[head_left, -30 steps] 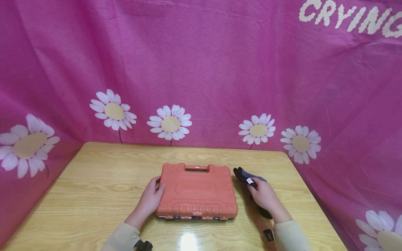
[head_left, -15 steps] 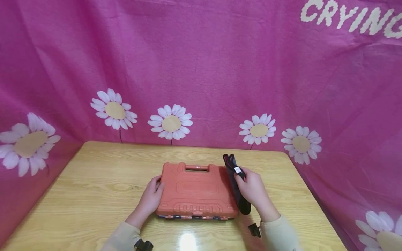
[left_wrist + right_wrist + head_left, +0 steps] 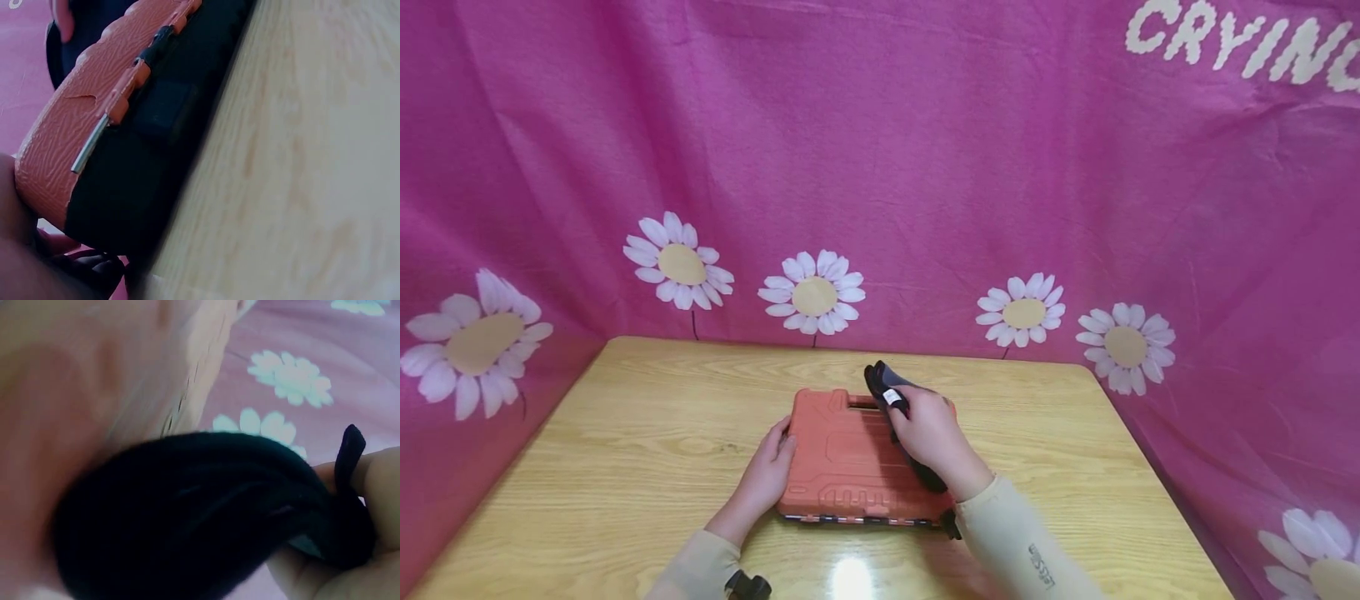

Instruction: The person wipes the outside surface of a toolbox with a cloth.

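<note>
an orange case (image 3: pixel 829 450) lies on the wooden table (image 3: pixel 625 450).

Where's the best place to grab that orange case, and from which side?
Probably the handle on the far edge of the orange case, from the far side: its looped shape should allow a wrapped grip, and the case lies flat. The black item and right hand cover the handle's right part.
</note>
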{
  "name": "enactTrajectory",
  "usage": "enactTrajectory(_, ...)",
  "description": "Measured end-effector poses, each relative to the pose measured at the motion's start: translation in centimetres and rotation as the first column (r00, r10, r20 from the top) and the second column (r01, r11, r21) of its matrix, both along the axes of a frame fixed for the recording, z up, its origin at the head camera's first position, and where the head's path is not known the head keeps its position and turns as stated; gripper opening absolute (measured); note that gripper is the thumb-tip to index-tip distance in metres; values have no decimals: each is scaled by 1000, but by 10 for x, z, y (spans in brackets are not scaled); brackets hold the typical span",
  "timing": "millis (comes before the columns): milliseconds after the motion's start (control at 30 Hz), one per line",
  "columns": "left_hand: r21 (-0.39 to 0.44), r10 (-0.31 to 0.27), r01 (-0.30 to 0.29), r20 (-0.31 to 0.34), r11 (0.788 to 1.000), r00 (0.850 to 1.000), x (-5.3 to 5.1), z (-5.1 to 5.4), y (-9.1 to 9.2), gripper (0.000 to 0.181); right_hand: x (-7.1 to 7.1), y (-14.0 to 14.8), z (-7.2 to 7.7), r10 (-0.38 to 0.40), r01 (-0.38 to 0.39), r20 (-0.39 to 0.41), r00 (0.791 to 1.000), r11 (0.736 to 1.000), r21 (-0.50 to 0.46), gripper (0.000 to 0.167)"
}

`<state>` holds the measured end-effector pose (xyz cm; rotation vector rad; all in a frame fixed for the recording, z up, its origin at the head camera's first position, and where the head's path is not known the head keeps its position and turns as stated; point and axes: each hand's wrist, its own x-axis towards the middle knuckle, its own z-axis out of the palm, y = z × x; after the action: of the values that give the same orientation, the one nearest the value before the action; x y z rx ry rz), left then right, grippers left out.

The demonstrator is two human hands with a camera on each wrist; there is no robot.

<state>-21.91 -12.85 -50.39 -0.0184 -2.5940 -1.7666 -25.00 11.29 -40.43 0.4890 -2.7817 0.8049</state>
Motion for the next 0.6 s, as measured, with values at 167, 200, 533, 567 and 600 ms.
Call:
enactTrajectory(167, 14, -10, 10, 0, 1000, 1000, -1, -3, -3, 52, -5, -28, 0, 67, -73, 64, 996, 992, 103, 13)
enactTrajectory(200, 20, -11, 11, 1, 1000, 1000, -1, -3, -3, 52, -5, -33, -1, 79, -87, 72, 994, 989, 123, 15)
enactTrajectory(533, 35, 1, 1, -51, 999, 999, -1, -6, -3, 51, -11, -76, -8, 185, -190, 43, 982, 934, 303, 8)
enactTrajectory(567, 35, 0, 1, -48, 999, 999, -2, -6, -3, 51, -12, -80, -8, 183, -190, 52, 982, 930, 313, 8)
enactTrajectory(600, 38, -2, 4, -47, 999, 999, -2, -7, -3, 51, -12, -83, -9, 179, -189, 61, 982, 927, 324, 9)
